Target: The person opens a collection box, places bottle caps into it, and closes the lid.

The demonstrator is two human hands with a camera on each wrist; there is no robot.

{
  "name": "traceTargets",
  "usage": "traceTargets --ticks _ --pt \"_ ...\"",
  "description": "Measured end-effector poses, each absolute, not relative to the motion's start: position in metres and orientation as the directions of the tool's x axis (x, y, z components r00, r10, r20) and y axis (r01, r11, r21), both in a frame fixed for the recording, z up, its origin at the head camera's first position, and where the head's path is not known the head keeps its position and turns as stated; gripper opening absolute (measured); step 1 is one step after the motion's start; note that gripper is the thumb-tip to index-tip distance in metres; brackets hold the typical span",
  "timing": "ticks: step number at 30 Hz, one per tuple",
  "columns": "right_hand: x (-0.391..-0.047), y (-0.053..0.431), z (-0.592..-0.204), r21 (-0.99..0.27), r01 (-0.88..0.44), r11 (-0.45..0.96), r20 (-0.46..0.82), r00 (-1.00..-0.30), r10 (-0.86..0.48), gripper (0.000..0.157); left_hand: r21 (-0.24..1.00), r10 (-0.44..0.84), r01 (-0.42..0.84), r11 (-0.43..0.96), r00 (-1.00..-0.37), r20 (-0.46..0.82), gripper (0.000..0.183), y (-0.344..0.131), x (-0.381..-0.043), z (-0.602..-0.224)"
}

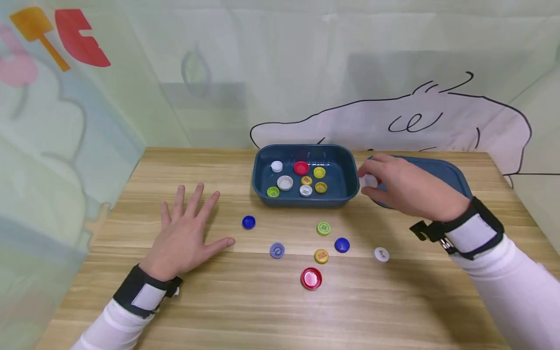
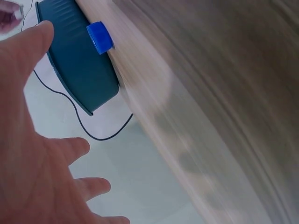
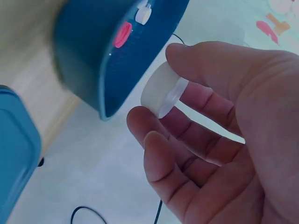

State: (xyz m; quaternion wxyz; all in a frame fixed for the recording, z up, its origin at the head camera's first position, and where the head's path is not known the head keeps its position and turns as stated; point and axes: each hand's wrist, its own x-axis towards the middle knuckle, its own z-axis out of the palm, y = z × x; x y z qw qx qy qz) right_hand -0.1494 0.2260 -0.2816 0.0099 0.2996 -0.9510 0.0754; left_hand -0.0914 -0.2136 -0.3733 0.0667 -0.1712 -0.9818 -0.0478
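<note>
Between thumb and fingers, my right hand (image 1: pixel 404 187) pinches a translucent white bottle cap (image 3: pixel 163 88), just beyond the right end of a dark blue plastic box (image 1: pixel 302 201). Inside that box lie several caps, among them a red one (image 1: pixel 301 168), a large white one (image 1: pixel 285 183) and a green one (image 1: pixel 273 192). My left hand (image 1: pixel 181 243) is spread with straight fingers over the left part of the table, holding nothing. Nearest to it is a dark blue cap (image 1: pixel 248 222), which also shows in the left wrist view beside the box.
In front of the box, loose caps lie on the wooden table (image 1: pixel 245 311): light green (image 1: pixel 323 228), blue (image 1: pixel 342 245), yellow (image 1: pixel 321 256), pale blue (image 1: pixel 277 250), red (image 1: pixel 311 278) and white (image 1: pixel 381 254). A blue lid (image 1: pixel 442 172) lies at right, partly behind my right hand. A printed curtain (image 1: pixel 297 63) hangs behind.
</note>
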Motion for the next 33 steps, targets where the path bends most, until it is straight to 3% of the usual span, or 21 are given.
traceTargets --ticks 11,18,25,33 --pt "-0.221 0.19 -0.286 -0.127 -0.549 0.826 -0.055 -0.827 -0.559 0.03 0.081 0.324 0.337 0.938 -0.935 0.142 0.105 -0.213 -0.089 -0.374" --pt "-0.242 0.186 -0.302 -0.099 -0.541 0.835 -0.078 -0.832 -0.549 0.033 0.091 0.324 0.339 0.936 -0.934 0.149 0.105 -0.214 -0.088 -0.374" --pt "-0.238 0.191 -0.304 -0.088 -0.557 0.826 -0.037 -0.827 -0.562 0.037 0.096 0.32 0.335 0.937 -0.936 0.143 0.105 -0.216 -0.087 -0.373" --pt "-0.203 0.206 -0.286 -0.066 -0.606 0.793 0.046 -0.796 -0.604 0.04 0.09 0.315 0.33 0.94 -0.937 0.15 0.105 -0.219 -0.086 -0.372"
